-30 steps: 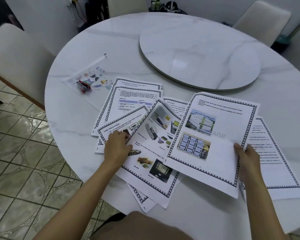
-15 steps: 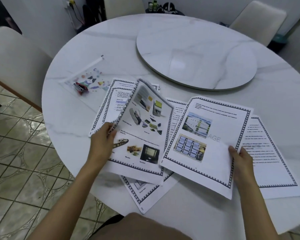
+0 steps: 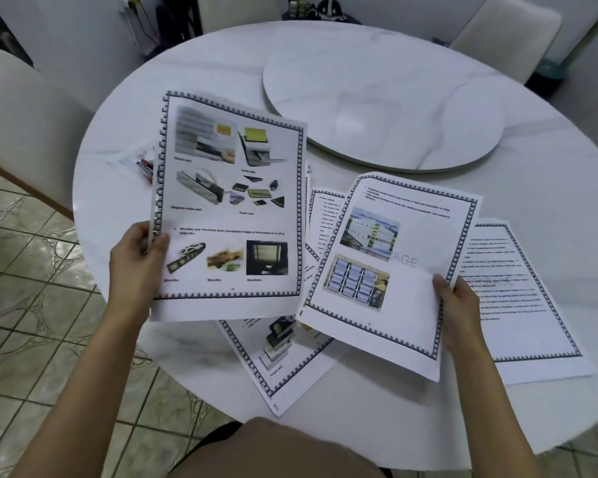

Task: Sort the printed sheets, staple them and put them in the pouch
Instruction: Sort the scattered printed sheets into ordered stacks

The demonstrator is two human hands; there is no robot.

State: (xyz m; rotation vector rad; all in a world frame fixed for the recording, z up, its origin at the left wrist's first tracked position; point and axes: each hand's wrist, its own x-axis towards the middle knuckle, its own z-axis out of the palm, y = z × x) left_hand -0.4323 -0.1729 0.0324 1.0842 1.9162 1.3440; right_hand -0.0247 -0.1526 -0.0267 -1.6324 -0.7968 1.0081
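Printed sheets [image 3: 283, 353] lie fanned and overlapping on the white marble surface [image 3: 549, 167], not yet sorted or stapled. The left hand [image 3: 135, 260] pinches one picture page [image 3: 232, 201] by its left edge, thumb on the front. It holds the page raised and facing the person, probably to read it and find its place in the order. Its captions read "Smart card", "Magnetic stripe card", "Microfilm" and "Microfiche"; the page number at the foot is too blurred to trust. The right hand [image 3: 458, 305] pinches a second page [image 3: 387, 270] by its right edge, low over the pile, ready for comparing. A grey watermark ending "AGE" crosses it. The red stapler [image 3: 145, 167] lies at the far left on what seems to be the clear pouch [image 3: 126, 160], mostly hidden behind the raised page.
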